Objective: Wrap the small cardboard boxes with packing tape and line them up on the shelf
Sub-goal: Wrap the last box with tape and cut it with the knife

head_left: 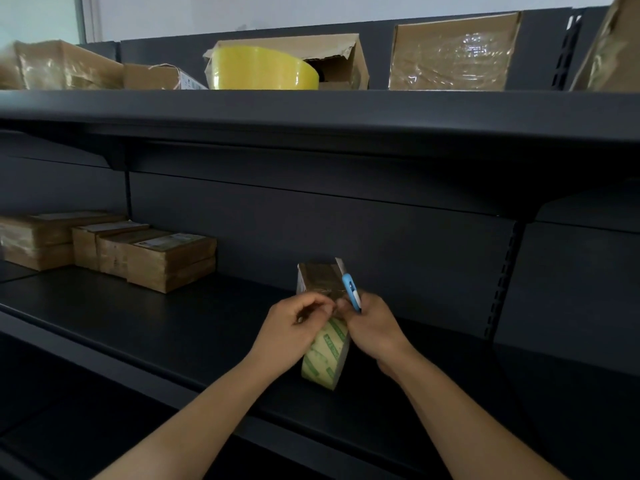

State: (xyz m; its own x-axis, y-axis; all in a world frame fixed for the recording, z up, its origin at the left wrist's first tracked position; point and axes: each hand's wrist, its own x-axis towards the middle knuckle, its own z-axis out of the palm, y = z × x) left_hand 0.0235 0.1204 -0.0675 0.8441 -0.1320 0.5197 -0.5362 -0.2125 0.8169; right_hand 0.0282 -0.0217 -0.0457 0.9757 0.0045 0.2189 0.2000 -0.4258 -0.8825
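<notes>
Two grips work at the small cardboard box, upright midway along the shelf: left grip pinches packing tape, right grip clasps a blue cutter. Box likely light, stiff, tape-slick; hold its edges.

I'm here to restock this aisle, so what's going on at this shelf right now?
A person is taping a small cardboard box, held upright over the lower shelf. The left hand pinches the tape just above the packing tape roll, which hangs between both hands. The right hand holds a blue cutter against the box. Several wrapped boxes already sit in a row at the shelf's left end.
</notes>
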